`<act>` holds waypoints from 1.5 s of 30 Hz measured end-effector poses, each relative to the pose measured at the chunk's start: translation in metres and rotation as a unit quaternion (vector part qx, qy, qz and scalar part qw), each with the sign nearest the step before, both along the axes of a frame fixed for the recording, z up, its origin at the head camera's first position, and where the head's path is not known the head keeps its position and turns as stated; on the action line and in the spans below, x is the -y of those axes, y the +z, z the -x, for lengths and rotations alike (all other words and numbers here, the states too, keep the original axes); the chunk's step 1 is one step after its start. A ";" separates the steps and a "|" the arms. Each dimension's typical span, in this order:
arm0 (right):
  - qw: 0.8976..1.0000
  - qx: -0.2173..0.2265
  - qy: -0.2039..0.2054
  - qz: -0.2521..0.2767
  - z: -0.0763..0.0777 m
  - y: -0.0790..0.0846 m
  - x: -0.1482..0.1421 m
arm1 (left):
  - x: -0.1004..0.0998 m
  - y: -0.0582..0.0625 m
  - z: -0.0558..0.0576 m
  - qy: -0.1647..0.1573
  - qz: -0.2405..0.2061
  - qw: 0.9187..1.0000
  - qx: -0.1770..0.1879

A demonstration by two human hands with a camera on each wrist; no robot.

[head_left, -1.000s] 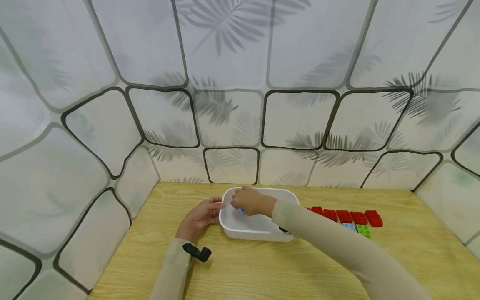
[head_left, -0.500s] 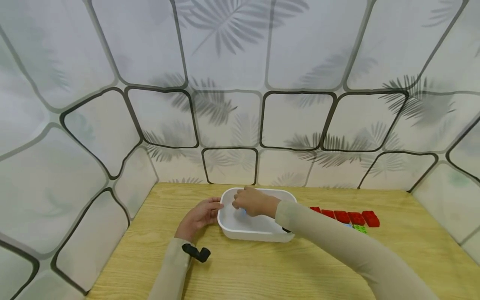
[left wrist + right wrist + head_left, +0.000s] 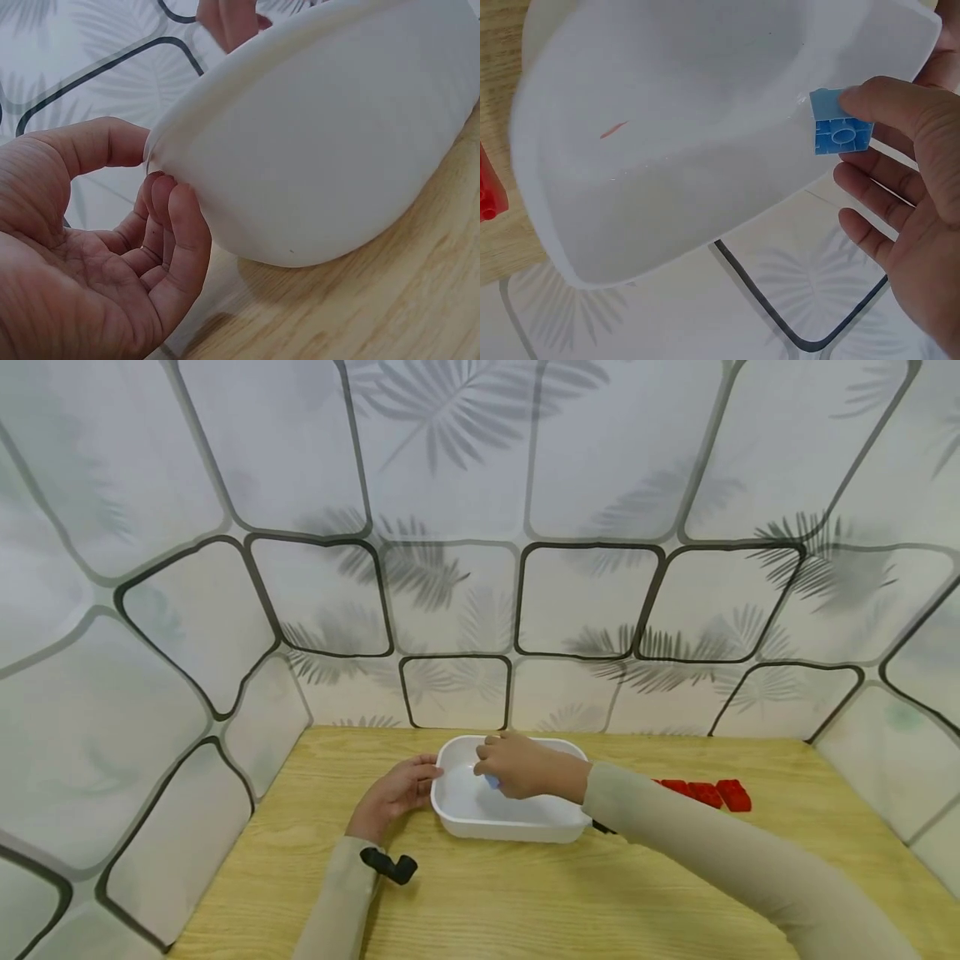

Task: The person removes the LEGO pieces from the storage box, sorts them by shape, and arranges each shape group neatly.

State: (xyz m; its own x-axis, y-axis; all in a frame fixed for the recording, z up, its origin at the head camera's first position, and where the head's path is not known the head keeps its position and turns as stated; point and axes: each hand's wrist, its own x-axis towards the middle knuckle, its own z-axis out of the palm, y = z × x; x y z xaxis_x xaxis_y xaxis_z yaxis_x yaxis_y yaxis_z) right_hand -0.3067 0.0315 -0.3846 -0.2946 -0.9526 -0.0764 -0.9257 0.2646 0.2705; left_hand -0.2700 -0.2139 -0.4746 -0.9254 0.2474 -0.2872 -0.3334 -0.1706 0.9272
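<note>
A white plastic tub [image 3: 510, 831] stands on the table. At its left end my left hand [image 3: 397, 789] pinches the rim, the thumb at the edge and the curled fingers against the outer wall, as the left wrist view [image 3: 112, 255] shows close up. Over the inside of the tub, my right hand [image 3: 525, 767] holds a small light-blue toy brick [image 3: 842, 124] between thumb and fingers. The brick's hollow underside with its round tube faces the right wrist camera. From the head view most of this brick [image 3: 492, 781] is hidden behind the hand.
Several red toy bricks [image 3: 733, 795] lie in a row right of the tub, partly covered by my right sleeve [image 3: 705, 835]. A patterned cloth wall [image 3: 457, 597] rises behind the wooden table [image 3: 480, 902]. A reddish streak [image 3: 613, 130] marks the tub's inside.
My right hand has lifted slightly and moved right with the light-blue brick, which shows more now. The right sleeve has come to cover the green and light-blue bricks. The left hand stays at the rim.
</note>
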 end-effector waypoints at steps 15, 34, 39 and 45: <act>0.983 0.071 0.007 0.167 -0.011 0.001 -0.084 | 0.004 -0.006 -0.005 0.000 0.015 1.000 -0.002; 0.934 0.021 -0.097 0.344 -0.013 -0.014 -0.198 | -0.001 -0.007 -0.004 0.004 0.012 1.000 0.004; 0.921 0.004 -0.132 0.365 -0.010 -0.014 -0.224 | -0.001 -0.004 -0.002 0.001 0.013 1.000 -0.001; 0.901 0.035 -0.216 0.375 -0.013 -0.019 -0.256 | -0.003 0.000 -0.002 0.001 0.021 1.000 -0.002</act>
State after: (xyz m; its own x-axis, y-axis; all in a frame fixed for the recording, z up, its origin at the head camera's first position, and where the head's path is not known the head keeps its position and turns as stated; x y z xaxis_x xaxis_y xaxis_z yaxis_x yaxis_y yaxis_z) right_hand -0.2938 0.2871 -0.4039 -0.6692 -0.5418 0.5086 -0.7009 0.6875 -0.1898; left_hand -0.2685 -0.2111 -0.4745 -0.9267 0.2344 -0.2936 -0.3296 -0.1323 0.9348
